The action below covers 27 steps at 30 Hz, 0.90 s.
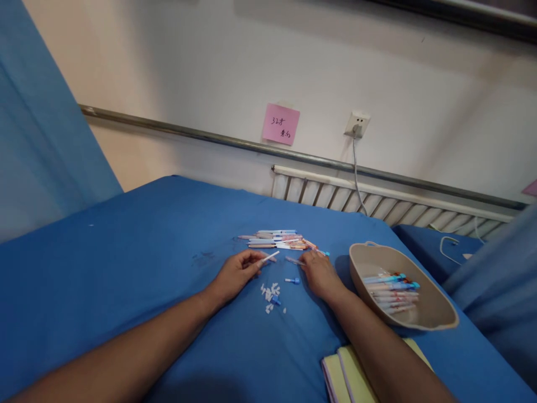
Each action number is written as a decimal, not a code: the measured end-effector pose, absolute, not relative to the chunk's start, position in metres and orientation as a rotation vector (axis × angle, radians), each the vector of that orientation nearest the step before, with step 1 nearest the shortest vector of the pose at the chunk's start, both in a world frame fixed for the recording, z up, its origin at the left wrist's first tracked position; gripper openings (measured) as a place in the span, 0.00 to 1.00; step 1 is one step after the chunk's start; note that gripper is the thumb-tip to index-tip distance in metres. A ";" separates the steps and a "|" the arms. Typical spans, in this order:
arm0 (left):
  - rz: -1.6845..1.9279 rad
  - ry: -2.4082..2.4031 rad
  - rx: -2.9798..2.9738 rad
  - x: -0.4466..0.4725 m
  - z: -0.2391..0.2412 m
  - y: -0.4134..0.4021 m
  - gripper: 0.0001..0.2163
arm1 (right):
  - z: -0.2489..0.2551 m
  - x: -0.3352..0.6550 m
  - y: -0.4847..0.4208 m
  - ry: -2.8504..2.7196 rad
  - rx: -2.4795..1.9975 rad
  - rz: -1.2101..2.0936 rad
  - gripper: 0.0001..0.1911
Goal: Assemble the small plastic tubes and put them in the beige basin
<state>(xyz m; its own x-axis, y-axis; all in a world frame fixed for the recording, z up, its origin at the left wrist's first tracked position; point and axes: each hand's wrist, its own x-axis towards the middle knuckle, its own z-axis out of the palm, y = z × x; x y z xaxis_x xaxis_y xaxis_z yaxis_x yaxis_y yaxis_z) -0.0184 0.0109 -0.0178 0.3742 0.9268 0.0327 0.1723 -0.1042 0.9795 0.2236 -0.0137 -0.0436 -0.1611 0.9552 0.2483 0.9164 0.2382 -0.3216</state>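
My left hand (240, 273) is closed around a slim white pen part (271, 258) that points up and to the right. Between the fingers of my right hand (322, 274) is a clear, pinkish pen barrel (295, 261), its free end toward my left hand. Just beyond both hands lies a pile of pens (268, 240) in white, pink, blue and orange. Nearer me on the blue sheet are several small white plastic bits (268, 292) with a blue piece (275, 300) among them. A blue cap-like part with a white stem (292, 280) lies close to my right hand.
A beige basket (423, 322) holding several pens stands to the right of my right arm. Under that forearm is a folded yellow-green cloth (352, 369). A radiator (327, 193) and a metal rail (210, 135) run along the wall behind. A blue curtain (46, 123) hangs at left.
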 end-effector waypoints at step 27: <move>0.746 0.992 1.825 -0.018 -0.012 0.005 0.13 | -0.049 0.220 -0.014 -1.622 -1.279 0.719 0.13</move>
